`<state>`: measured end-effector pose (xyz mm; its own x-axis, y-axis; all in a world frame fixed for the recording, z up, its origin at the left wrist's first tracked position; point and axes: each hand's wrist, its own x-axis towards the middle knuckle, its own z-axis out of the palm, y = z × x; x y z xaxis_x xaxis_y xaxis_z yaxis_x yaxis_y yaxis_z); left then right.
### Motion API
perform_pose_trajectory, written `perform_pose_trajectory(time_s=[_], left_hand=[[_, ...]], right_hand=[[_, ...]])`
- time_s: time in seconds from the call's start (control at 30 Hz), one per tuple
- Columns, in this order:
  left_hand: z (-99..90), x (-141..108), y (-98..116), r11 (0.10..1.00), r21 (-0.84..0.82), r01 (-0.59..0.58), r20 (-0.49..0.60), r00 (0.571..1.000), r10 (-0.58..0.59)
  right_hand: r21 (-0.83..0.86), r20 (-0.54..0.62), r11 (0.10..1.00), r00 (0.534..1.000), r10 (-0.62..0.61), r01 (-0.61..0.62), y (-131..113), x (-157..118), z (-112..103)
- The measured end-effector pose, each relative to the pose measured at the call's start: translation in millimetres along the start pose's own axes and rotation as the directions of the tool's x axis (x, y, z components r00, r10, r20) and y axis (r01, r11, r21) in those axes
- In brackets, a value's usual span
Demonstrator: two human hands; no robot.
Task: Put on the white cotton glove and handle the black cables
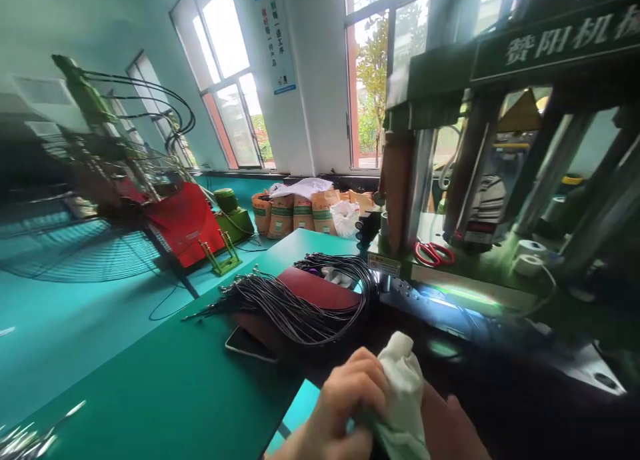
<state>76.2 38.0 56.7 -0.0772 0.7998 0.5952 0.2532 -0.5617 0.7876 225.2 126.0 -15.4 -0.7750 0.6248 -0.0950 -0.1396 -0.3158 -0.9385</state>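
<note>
My left hand (353, 393) is closed, its fingers curled against a bunched piece of white cloth (403, 380). The cloth stands up to a rounded tip; it may be a glove, but its shape is not clear. Just to its right is my right hand (447, 420), blurred and partly covered by the cloth. Its fingers are mostly hidden, so whether it holds the cloth or is inside it cannot be made out. Beyond the hands, a bundle of thin black cables (295, 307) with metal ends lies curved on the green table (165, 387). A dark phone (250, 345) rests in front of the cables.
A large press machine (440, 80) stands at the right, with red-handled scissors (434, 253) and white rolls (529, 257) on its bed. Metal-ended pieces (30, 440) lie at the table's lower left. Past it are a red machine (187, 227) and brown sacks (283, 217).
</note>
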Motion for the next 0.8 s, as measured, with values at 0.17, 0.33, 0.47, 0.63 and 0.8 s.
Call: perform_pose_trajectory(time_s=[0.17, 0.33, 0.47, 0.63, 0.8], left_hand=[[33.6, -30, -36, 0.988, 0.146, -0.042, 0.034, 0.999, 0.037], [54.5, -33, -43, 0.929, 0.353, -0.111, -0.002, 0.993, 0.119], [62.2, -31, -46, 0.846, 0.504, -0.175, 0.065, 0.984, 0.165], [64.7, -39, -55, 0.799, 0.576, -0.174, 0.078, 0.984, 0.158], [64.6, -44, -57, 0.824, 0.546, -0.153, 0.063, 0.988, 0.142]], right_hand=[[0.300, 0.043, 0.954, 0.999, -0.005, -0.008, -27, -12, -8], [0.261, -0.092, 0.960, 0.992, -0.084, 0.105, -26, -29, -12], [0.159, -0.154, 0.959, 0.966, -0.210, 0.234, -17, -35, -13], [-0.161, -0.074, 0.933, 0.939, -0.336, 0.321, 20, -42, -23], [-0.554, 0.020, 0.739, 0.893, -0.449, 0.384, 50, -42, -42]])
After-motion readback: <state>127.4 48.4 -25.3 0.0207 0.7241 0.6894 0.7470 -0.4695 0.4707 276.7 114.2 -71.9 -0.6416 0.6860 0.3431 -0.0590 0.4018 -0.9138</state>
